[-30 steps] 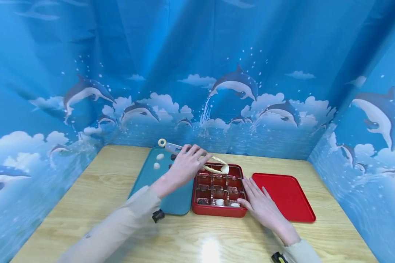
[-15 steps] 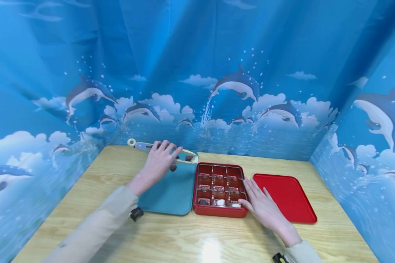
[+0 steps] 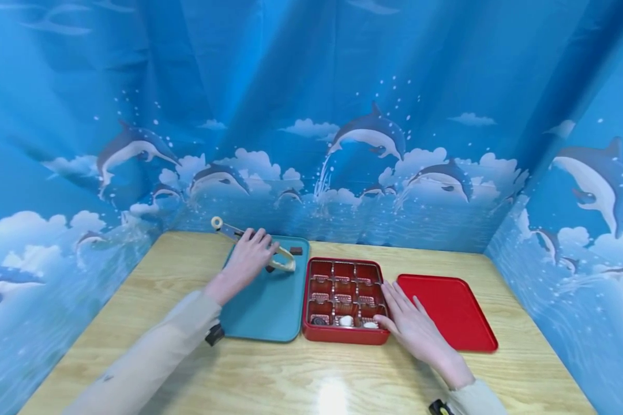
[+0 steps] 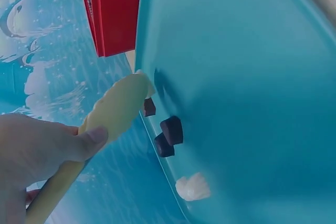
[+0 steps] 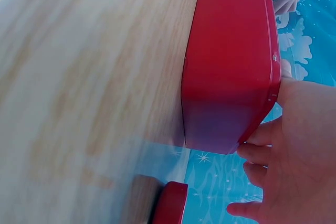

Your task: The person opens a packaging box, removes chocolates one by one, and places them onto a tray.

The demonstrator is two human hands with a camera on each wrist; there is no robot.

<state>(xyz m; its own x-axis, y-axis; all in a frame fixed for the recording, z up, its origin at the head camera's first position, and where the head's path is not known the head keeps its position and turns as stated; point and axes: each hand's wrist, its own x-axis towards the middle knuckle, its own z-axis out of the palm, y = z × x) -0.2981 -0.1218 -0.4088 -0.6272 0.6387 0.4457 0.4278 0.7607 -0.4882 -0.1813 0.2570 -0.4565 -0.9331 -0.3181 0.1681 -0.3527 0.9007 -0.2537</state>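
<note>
My left hand (image 3: 251, 252) grips a pair of cream-tipped tongs (image 3: 285, 260) above the back of a blue tray (image 3: 262, 311). In the left wrist view the thumb presses along one tong arm. Dark brown chocolates (image 4: 171, 129) and a white, shell-like piece (image 4: 192, 187) lie on the tray near the tongs' tips. Whether anything sits between the tips, I cannot tell. My right hand (image 3: 412, 323) rests with straight fingers against the right side of a red box (image 3: 345, 334). That box has a divided insert; its front row holds a dark piece (image 3: 319, 321) and two white pieces (image 3: 345, 321).
A flat red lid (image 3: 449, 311) lies right of the box on the wooden table (image 3: 270, 374). The tray stands close to the box's left side. A blue curtain (image 3: 291, 115) printed with dolphins hangs behind the table and at its sides.
My left hand has carried the tongs left, from over the box's back row to over the tray, then lowered their tips towards the chocolates. The right hand has stayed on the box.
</note>
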